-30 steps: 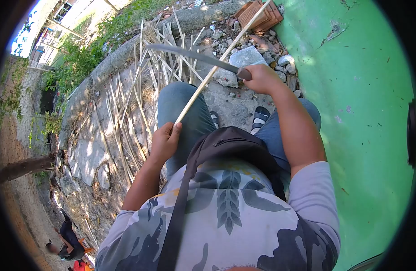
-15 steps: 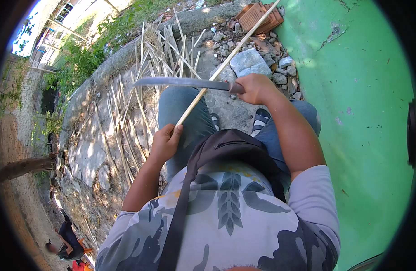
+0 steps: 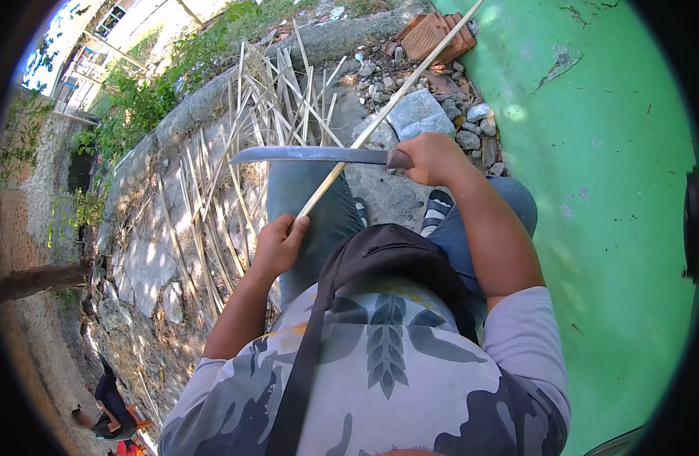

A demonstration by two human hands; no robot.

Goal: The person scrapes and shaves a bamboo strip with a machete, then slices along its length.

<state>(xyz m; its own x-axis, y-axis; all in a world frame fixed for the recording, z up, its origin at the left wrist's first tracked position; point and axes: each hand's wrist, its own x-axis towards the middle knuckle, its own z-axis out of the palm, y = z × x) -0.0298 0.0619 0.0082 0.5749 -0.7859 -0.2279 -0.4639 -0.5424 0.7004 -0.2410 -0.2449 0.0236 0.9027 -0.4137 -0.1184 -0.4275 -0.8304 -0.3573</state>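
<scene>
My left hand (image 3: 281, 245) is closed round the lower end of a long pale strip, which looks like split bamboo (image 3: 395, 99). The strip slants up and away to the right, past the top of the view. In my right hand (image 3: 431, 158) is the handle of a machete (image 3: 311, 155). Its long grey blade points left and lies across the strip, a little beyond my left hand. My left knee is beneath the blade's middle. Whether the edge bites into the strip I cannot tell.
Many loose pale strips (image 3: 273, 99) lie in a heap on the stony ground ahead and to the left. A big stone block (image 3: 420, 114), rubble and orange bricks (image 3: 434, 38) are beyond my feet. A green painted surface (image 3: 593, 228) is at right. A person (image 3: 114, 403) sits far left.
The machete has come down the strip, closer to my left hand, and its blade shows more of its flat side. My right hand has moved slightly toward me; my left hand has barely moved.
</scene>
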